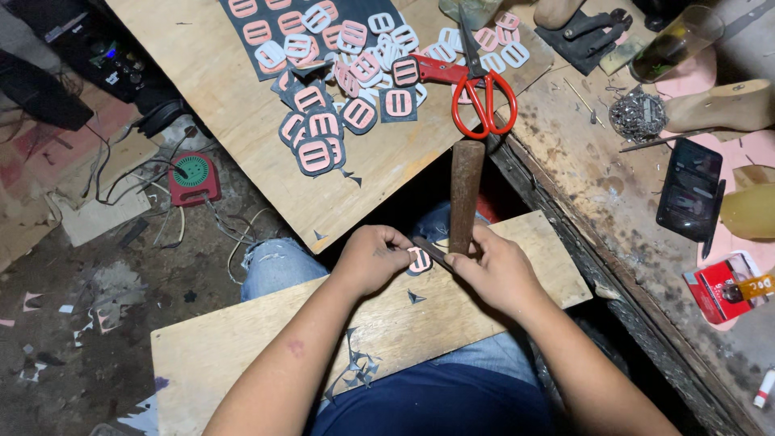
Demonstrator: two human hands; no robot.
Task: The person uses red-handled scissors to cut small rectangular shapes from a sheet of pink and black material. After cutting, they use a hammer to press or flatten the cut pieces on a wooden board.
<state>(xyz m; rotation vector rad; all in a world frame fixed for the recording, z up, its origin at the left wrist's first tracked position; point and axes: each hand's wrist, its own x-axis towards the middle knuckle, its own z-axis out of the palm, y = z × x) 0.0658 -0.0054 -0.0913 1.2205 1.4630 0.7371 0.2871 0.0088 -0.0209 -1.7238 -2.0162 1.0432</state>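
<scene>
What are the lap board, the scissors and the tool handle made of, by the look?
Lap board: likely plywood, pale, unfinished, faint grain, thin edge.
Scissors: grey metal blades, glossy orange-red handles, probably plastic.
Tool handle: seemingly wood, dark brown, worn matt.
Both hands hold a pink buckle-shaped piece; its material is unclear.
</scene>
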